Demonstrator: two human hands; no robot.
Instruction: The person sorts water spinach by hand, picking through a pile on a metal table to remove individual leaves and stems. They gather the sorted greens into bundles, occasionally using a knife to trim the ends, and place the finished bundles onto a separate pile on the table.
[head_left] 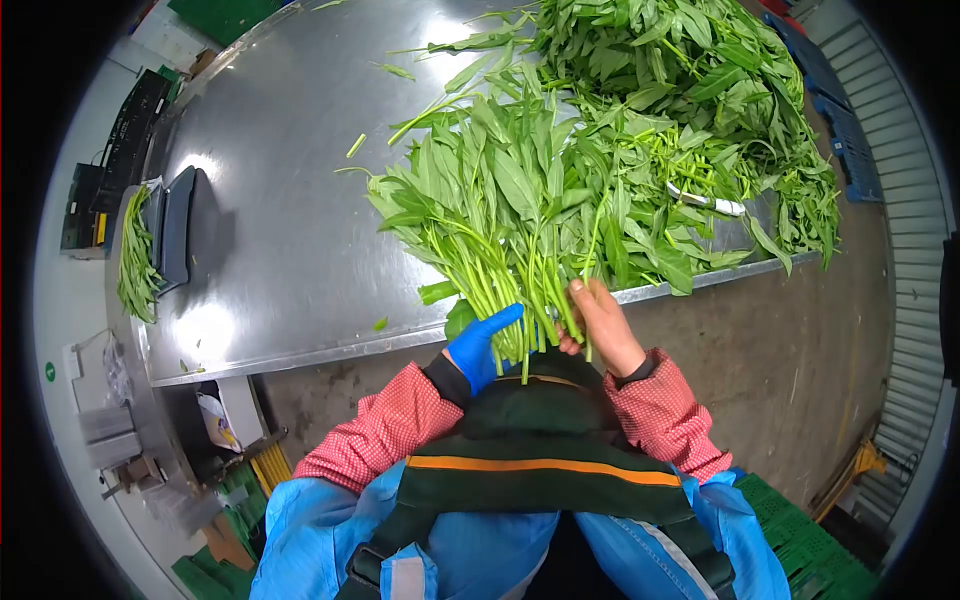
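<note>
in the head view, a bunch of leafy stems (pixel 505 235) is wrapped by the curled fingers of the gloved left hand (pixel 476 352); at the bunch's right edge, stems are pinched by nearly closed fingers of the right hand (pixel 608 328). beyond the fingers, leaves are spread over the tabletop (pixel 280 220), near a heap of greens (pixel 690 65).

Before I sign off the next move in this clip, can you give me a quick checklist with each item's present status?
1. Left hand gripping the bunch of greens by its stems: ok.
2. Right hand at the bunch, fingers on stalks at its right side: ok.
3. Both hands gloved: not ok; the left wears a blue glove, the right is bare.
4. Stem ends level: not ok, they end at different heights.
5. White-handled tool clear of both hands: ok, lying among greens on the metal table.
6. Tool's blade covered: cannot tell.
</note>
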